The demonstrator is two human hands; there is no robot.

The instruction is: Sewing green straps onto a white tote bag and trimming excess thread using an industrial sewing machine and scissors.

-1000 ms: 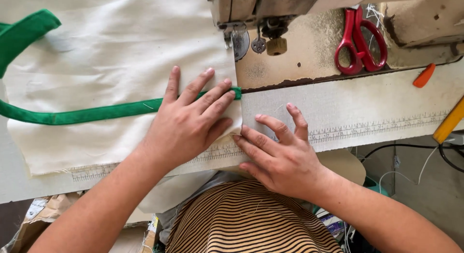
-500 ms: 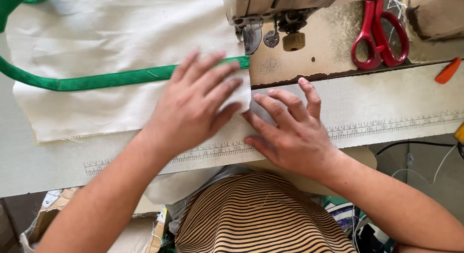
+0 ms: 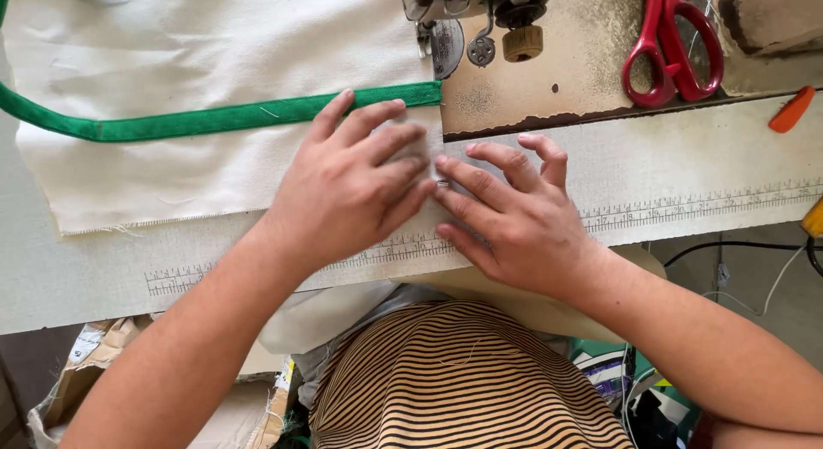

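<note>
Head view: a person at a sewing table, both hands flat on the work.
Left hand (image 3: 347, 192): fingers spread wide, palm pressing the cream fabric (image 3: 206, 63) down, fingertips touching the green binding strip (image 3: 214, 120).
Right hand (image 3: 514, 217): fingers loosely splayed, holding nothing, resting on the table just right of the fabric's edge, touching the left hand.
Change: over the last second the fabric and strip have slid right, the strip's end now lying just beside the presser foot (image 3: 446, 48) of the sewing machine (image 3: 480, 7); judged, the seam is lined up for stitching.
Surface: pale worktable (image 3: 686, 170) with a printed ruler along its near edge; worn tan machine bed at far right.
Room: red scissors (image 3: 673, 46) far right, orange tool (image 3: 793, 108) beyond, cables and cardboard below.
</note>
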